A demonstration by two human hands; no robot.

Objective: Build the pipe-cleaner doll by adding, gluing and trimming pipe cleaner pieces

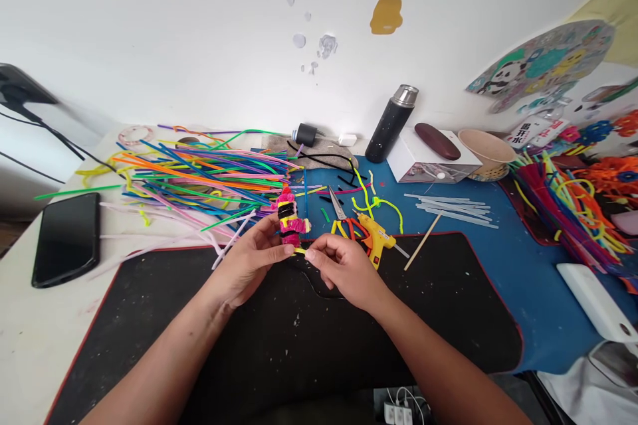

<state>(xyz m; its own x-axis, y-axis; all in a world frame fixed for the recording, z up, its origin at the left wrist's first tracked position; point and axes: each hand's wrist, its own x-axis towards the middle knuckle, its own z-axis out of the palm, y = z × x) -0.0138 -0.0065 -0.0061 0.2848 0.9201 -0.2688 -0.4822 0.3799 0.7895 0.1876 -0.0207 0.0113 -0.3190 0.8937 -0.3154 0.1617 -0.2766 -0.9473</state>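
A small pipe-cleaner figure (289,218) in magenta, black and yellow stands upright in my left hand (259,252), whose fingers wrap its left side and whose thumb presses near its base. At the bottom of the figure a short yellow pipe cleaner (299,251) sticks out to the right. My right hand (345,267) pinches the end of that yellow piece between thumb and forefinger. Just behind my right hand lie pliers (343,214) with yellow and red handles and a yellow hot glue gun (377,239).
Many loose coloured pipe cleaners (209,176) spread over the left back. A phone (66,239) lies at the left. Further right are glue sticks (456,208), a wooden stick (423,242), a black flask (392,123), a white box (433,159) and more pipe cleaners (551,206). A black mat (399,325) lies beneath my hands.
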